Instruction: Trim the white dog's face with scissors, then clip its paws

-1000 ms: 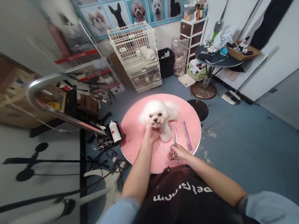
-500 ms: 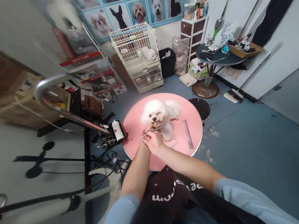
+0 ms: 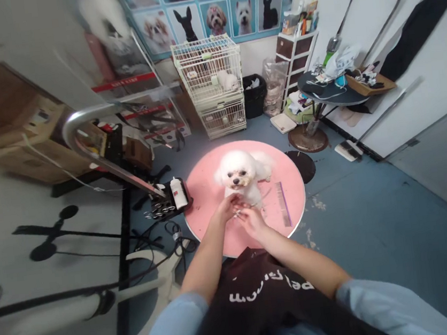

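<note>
The two hands meet low at the front of the white dog (image 3: 235, 169). The dog is just past them on the pink table (image 3: 206, 193), its face turned to the person and its back end behind its head and off to the right. The left hand (image 3: 228, 207) is curled near the dog's chest, with its fingers bent; I cannot tell if it pinches fur or only rests there. The right hand (image 3: 251, 219) is close beside it, fingers curled in. It seems to hold scissors (image 3: 237, 213) (only a shiny bit shows by the fingers, so I am not sure).

I would guess the haircut is well along. The fur on the head looks round and smooth, like a ball, so that part seems done, or almost. The chest and front legs may be what is left, since both hands are there, but the hands hide too much to see how neat that fur is. The comb (image 3: 284, 204) lies to the right of the hands, with nobody touching it. Off to the left of the hands, past the table's edge, a white bottle (image 3: 178, 192) stands in a black tray (image 3: 188, 195).
</note>
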The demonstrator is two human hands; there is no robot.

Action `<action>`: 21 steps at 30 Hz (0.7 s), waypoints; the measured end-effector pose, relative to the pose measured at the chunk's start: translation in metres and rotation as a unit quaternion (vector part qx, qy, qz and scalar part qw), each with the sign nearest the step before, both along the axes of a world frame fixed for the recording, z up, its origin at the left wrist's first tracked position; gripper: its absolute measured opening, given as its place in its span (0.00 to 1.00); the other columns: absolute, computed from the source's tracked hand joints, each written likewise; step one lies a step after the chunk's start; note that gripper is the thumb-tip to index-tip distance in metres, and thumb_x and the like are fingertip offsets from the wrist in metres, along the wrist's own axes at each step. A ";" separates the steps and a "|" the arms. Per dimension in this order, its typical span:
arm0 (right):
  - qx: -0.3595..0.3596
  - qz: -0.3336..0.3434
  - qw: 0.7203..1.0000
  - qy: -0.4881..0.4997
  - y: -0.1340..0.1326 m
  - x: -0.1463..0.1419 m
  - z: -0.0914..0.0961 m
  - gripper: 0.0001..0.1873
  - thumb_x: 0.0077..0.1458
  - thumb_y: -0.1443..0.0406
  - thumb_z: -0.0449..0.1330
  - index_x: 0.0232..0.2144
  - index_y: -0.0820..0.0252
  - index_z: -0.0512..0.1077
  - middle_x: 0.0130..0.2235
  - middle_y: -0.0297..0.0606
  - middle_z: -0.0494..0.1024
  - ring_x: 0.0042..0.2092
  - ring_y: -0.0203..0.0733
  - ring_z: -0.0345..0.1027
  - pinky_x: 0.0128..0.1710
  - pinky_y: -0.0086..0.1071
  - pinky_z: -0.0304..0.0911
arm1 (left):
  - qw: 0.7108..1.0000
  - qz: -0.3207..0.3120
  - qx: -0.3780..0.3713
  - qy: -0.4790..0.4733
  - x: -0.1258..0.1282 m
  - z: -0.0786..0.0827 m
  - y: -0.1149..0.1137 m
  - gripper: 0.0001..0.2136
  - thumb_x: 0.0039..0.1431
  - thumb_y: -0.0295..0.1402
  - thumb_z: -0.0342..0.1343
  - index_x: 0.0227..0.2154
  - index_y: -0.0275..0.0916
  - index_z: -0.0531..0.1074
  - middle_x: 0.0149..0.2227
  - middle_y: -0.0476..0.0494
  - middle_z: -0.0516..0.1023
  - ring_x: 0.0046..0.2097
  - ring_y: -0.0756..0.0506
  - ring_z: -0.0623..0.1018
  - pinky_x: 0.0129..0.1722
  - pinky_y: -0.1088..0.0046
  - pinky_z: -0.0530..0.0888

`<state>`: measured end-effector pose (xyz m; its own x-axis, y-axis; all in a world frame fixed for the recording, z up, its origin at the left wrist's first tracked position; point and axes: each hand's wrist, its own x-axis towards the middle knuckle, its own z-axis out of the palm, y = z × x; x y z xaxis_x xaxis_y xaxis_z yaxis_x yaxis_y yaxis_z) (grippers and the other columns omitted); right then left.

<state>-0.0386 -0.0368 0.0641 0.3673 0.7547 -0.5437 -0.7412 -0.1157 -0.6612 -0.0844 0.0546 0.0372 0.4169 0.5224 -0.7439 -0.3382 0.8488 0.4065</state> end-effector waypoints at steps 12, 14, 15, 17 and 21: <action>-0.195 0.340 0.852 -0.348 -0.089 0.138 -0.011 0.14 0.50 0.60 0.60 0.17 0.57 0.65 0.17 0.29 0.68 0.22 0.34 0.62 0.24 0.28 0.57 | 0.939 0.134 -0.118 -0.294 0.091 0.009 -0.004 0.07 0.61 0.29 0.50 0.31 0.37 0.71 0.28 0.43 0.76 0.30 0.47 0.76 0.33 0.72 0.73; -0.199 0.438 0.800 -0.358 -0.083 0.154 0.014 0.09 0.48 0.63 0.61 0.19 0.58 0.68 0.19 0.29 0.71 0.23 0.34 0.64 0.26 0.28 0.59 | 0.916 0.187 -0.140 -0.325 0.101 0.009 -0.005 0.07 0.62 0.28 0.49 0.29 0.38 0.70 0.26 0.45 0.75 0.29 0.49 0.74 0.32 0.73 0.72; -0.200 0.485 0.774 -0.354 -0.077 0.161 0.027 0.07 0.46 0.64 0.62 0.21 0.59 0.69 0.20 0.29 0.73 0.23 0.34 0.65 0.27 0.28 0.60 | 0.906 0.206 -0.150 -0.338 0.105 0.009 -0.006 0.08 0.62 0.27 0.48 0.29 0.38 0.70 0.26 0.46 0.74 0.28 0.49 0.73 0.32 0.74 0.71; -0.205 0.572 0.723 -0.328 -0.063 0.173 0.053 0.07 0.40 0.67 0.65 0.25 0.59 0.71 0.23 0.30 0.76 0.26 0.35 0.68 0.29 0.28 0.62 | 0.886 0.232 -0.165 -0.366 0.110 0.009 -0.008 0.09 0.63 0.26 0.47 0.30 0.37 0.70 0.26 0.45 0.75 0.29 0.49 0.74 0.32 0.73 0.71; -0.201 0.726 0.590 -0.292 -0.021 0.191 0.097 0.17 0.34 0.70 0.63 0.33 0.59 0.69 0.32 0.30 0.77 0.31 0.34 0.70 0.32 0.27 0.64 | 0.843 0.255 -0.177 -0.440 0.119 0.010 -0.014 0.10 0.65 0.27 0.46 0.37 0.38 0.73 0.29 0.43 0.78 0.33 0.46 0.76 0.33 0.71 0.71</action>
<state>0.1529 -0.0575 0.1610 -0.2932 0.3584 -0.8864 0.6724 -0.5818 -0.4576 0.0343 0.0404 0.0473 0.6773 0.6106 -0.4104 -0.7336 0.5177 -0.4403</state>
